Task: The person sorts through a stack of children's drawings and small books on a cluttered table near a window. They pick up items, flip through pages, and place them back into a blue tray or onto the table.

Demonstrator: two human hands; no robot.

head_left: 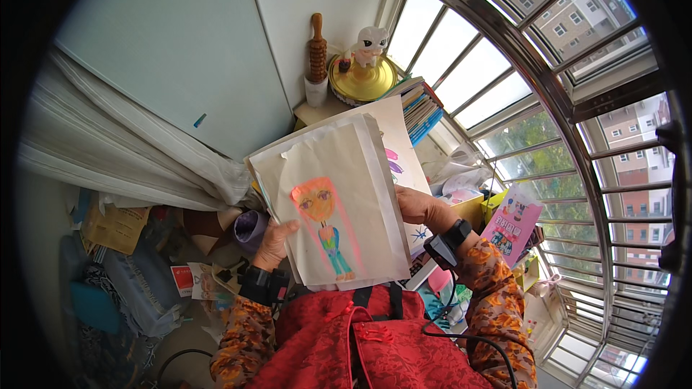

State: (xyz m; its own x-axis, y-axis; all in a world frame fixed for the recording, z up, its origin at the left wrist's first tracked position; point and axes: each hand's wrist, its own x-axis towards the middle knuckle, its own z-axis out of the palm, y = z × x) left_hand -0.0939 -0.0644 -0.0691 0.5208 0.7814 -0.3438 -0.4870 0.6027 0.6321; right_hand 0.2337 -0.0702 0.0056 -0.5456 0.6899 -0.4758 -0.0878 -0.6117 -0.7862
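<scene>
A stack of drawing papers [375, 223] is held up in front of me, its sheets slightly out of line. The top sheet carries a coloured drawing of a figure [324, 223] with long pink-orange hair and a blue-green outfit. My left hand [275, 243] grips the lower left edge, thumb on top. At the right edge is my right hand [419, 209], its fingers mostly hidden behind the sheets. Behind the stack another sheet [395, 130] with purple and pink marks sticks out. Each wrist wears a black strapped device, with a cable at the right one.
Beyond the papers stand books [420, 112], a gold round tin [364, 81] topped by a white figurine [370, 45], and a wooden roller [317, 50] in a cup. A barred window [533, 166] curves along the right. Clutter and a grey box [140, 284] fill the lower left beside a curtain [137, 130].
</scene>
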